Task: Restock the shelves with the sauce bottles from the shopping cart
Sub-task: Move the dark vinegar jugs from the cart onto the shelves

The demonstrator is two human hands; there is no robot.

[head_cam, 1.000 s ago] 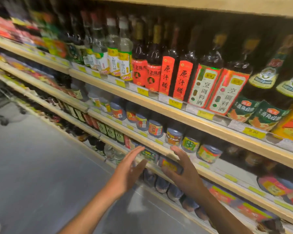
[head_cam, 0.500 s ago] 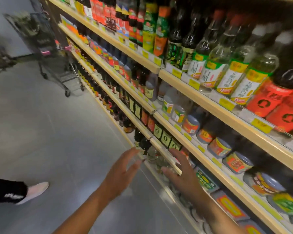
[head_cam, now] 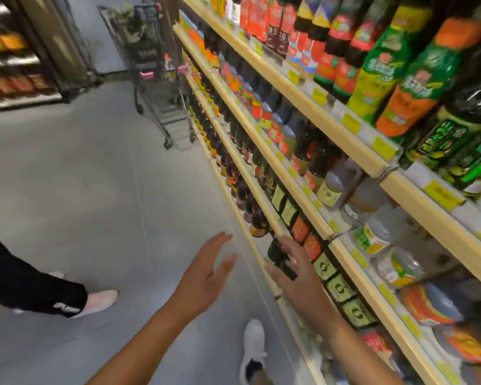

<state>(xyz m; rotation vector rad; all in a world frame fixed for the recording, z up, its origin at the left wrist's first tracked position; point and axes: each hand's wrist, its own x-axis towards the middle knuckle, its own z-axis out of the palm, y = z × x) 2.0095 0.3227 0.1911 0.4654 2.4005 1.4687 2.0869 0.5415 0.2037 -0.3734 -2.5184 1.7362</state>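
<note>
Your left hand and right hand are both empty, fingers straight and spread, palms turned toward each other with a gap between them. That matches a second ago: they hold nothing then and nothing now. The view is what has changed. A second ago you face the shelves square on, with jars and tall bottles filling the frame. Now you look along the aisle, the shelves run down your right side, and your white shoe is stepping forward beneath your arms. I judge that you have finished at that spot and are heading back for the next load. Your right hand passes just in front of the dark bottles on a low shelf; whether it brushes them I cannot tell, but it does not grip one. The shopping cart stands at the far end of the aisle, close against the shelf front, well apart from both hands and a little left of the line your arms point along. Its contents are too blurred to pick out the sauce bottles you need. To your near left, another person's leg in dark trousers crosses the grey floor, clear of your route along the shelving.
</note>
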